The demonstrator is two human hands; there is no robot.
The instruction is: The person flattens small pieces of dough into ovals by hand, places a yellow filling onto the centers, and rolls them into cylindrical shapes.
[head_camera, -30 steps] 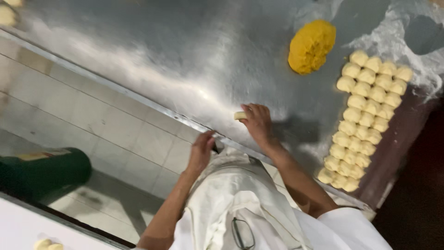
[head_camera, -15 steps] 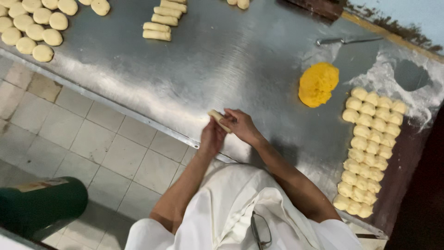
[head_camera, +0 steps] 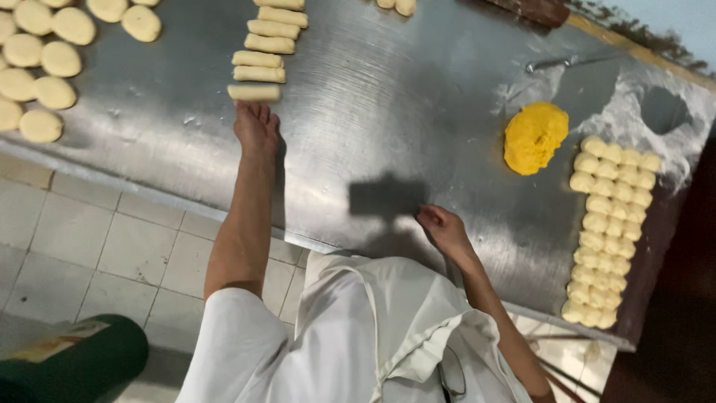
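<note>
Steel table (head_camera: 418, 89): your work surface.
Left hand (head_camera: 256, 128): open, fingertips touching the nearest dough log (head_camera: 254, 92), bottom of a row of logs.
Right hand (head_camera: 444, 227): loosely curled, empty, resting near the table's front edge.
Yellow dough mass (head_camera: 534, 137): beside rows of small dough balls (head_camera: 610, 224).

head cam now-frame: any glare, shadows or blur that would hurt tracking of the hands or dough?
Head view: diffuse glare streaks the brushed steel table but hides nothing; a dark blocky shadow lies just beside the right hand; the left hand casts a thin shadow and is sharp at the dough log; the round dough balls are slightly soft; the right edge falls into darkness.
</note>
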